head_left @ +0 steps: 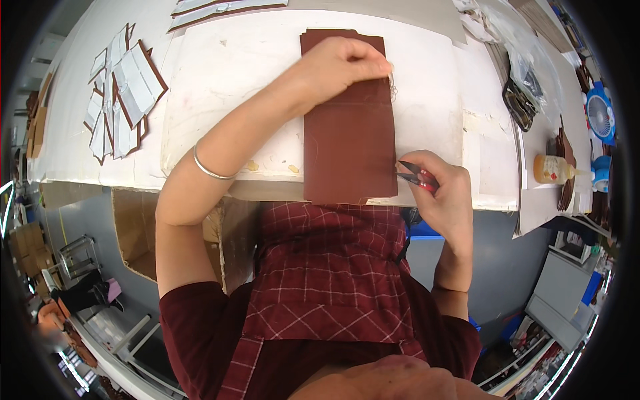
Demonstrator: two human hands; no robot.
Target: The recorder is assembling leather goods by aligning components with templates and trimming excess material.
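A long brown leather panel [350, 133] lies on the white work table [227, 80], its near end hanging over the front edge. My left hand [343, 63] rests on the panel's far end and pinches a thin thread at its right edge. My right hand [443, 193] grips small red-handled thread snips [415, 175], whose blades point left at the panel's right edge near the front.
Several brown-and-white cut pieces [120, 93] lie at the table's far left. A small bottle of amber liquid [552, 169], dark leather bits and clear plastic bags [520, 73] sit at the right. A blue fan [600, 113] is at the far right. A cardboard box [133, 233] stands under the table.
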